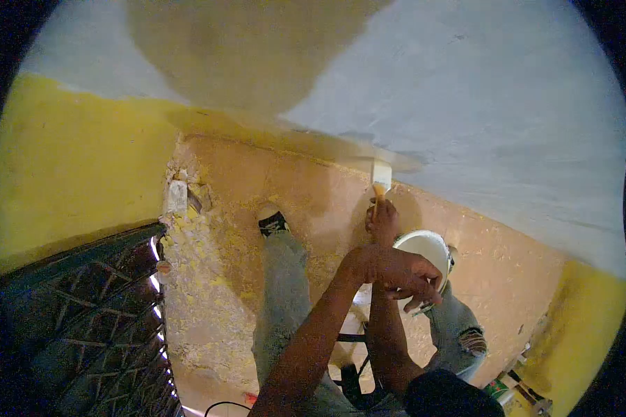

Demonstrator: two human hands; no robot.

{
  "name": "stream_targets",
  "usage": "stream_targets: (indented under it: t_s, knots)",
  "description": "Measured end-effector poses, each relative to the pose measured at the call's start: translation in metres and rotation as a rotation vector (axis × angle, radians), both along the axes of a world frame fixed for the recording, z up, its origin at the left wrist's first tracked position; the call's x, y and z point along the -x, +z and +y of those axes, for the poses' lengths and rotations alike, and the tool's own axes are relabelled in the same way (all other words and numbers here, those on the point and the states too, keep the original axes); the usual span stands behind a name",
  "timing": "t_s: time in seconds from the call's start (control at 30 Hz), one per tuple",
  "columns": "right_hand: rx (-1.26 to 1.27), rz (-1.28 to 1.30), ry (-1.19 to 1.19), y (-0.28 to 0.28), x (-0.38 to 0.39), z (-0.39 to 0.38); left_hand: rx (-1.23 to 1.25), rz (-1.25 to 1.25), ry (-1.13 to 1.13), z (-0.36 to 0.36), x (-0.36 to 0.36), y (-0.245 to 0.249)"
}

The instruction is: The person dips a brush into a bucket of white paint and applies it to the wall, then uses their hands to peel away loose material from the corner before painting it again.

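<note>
My right hand (382, 221) is closed around the orange handle of a paintbrush (380, 175). The brush's pale, wide head meets the bottom of the wall (466, 111), just where it joins the floor. My left arm crosses over the right one. At its end my left hand (419, 279), with curled fingers, is at the near side of a white bucket (424, 243) and appears to grip its rim or handle. The inside of the bucket is mostly hidden from this angle.
Yellow paint (83, 153) covers the wall's left part, and a tan patch (250, 48) marks its top. A dark lattice metal gate (83, 313) stands at left beside rough, broken flooring (202, 299). Small items (515, 389) lie at lower right. My legs straddle a dark-framed seat (355, 338).
</note>
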State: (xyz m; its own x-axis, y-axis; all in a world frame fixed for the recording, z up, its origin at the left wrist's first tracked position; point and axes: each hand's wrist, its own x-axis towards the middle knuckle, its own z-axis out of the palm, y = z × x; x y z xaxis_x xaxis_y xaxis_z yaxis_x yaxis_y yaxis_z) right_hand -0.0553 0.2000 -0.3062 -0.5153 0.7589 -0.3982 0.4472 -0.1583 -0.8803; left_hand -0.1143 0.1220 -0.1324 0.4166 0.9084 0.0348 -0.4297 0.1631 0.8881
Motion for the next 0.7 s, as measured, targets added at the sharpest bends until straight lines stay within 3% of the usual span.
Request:
stream_targets:
  t_s: [0.1, 0.17, 0.3, 0.37, 0.43, 0.57, 0.67, 0.7]
  knots:
    - [-0.004, 0.294, -0.122, 0.049, 0.009, -0.020, -0.145, -0.007, 0.014, -0.010, 0.014, 0.015]
    - [0.032, 0.418, -0.237, 0.035, 0.002, -0.029, -0.262, 0.066, 0.061, -0.013, 0.020, 0.017]
    - [0.114, 0.551, -0.337, -0.013, -0.009, -0.038, -0.219, -0.455, 0.057, -0.018, 0.018, 0.012]
    - [0.156, 0.559, -0.335, -0.039, -0.013, -0.038, -0.198, -0.593, 0.061, -0.021, 0.017, 0.010]
    - [0.172, 0.552, -0.303, -0.067, -0.009, -0.029, -0.224, -0.452, 0.145, -0.019, 0.017, 0.014]
    - [0.258, 0.444, -0.210, -0.132, -0.001, 0.000, -0.246, -0.419, 0.141, -0.012, 0.014, 0.008]
    - [0.304, 0.285, -0.221, -0.177, -0.016, 0.016, -0.092, -0.482, 0.045, -0.012, 0.018, 0.016]
    - [0.297, 0.227, -0.237, -0.182, -0.022, 0.022, -0.211, -0.467, 0.179, -0.004, 0.007, 0.004]
